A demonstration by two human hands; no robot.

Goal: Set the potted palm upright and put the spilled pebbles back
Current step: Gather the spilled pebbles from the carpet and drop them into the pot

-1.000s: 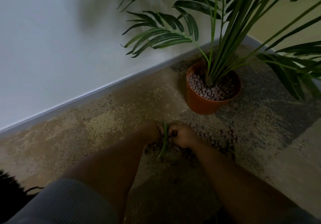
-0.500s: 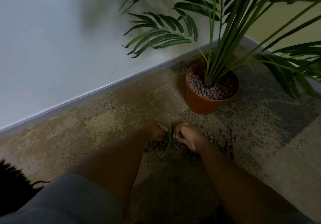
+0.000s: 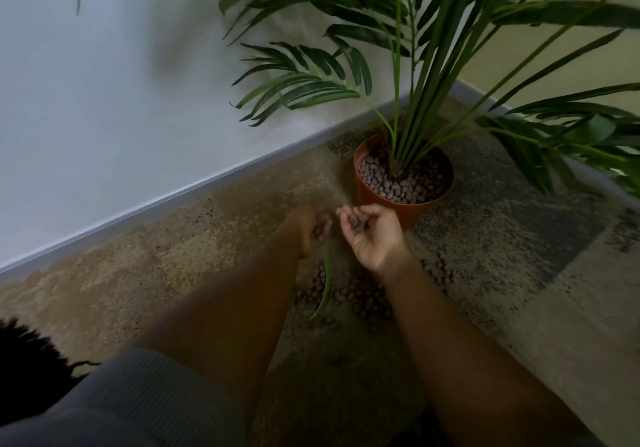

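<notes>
Palm (image 3: 412, 75) stands upright in its orange pot (image 3: 381, 200) near the skirting board (image 3: 173, 197). Left hand (image 3: 310, 230) seems cupped around pebbles, though blurred; a fallen leaf (image 3: 325, 289) lies below among spilled pebbles (image 3: 363, 299); right hand (image 3: 372, 233) cradles several, palm-up, beside the pot.

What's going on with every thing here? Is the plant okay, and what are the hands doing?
Potted palm: standing upright on the carpet, pot holding pebbles.
Right hand: palm up, cupped, a few pebbles in it.
Left hand: cupped around more pebbles, blurred.
Spilled pebbles: scattered on the carpet, not yet picked up.
Loose green leaf: lying among the spilled pebbles.
</notes>
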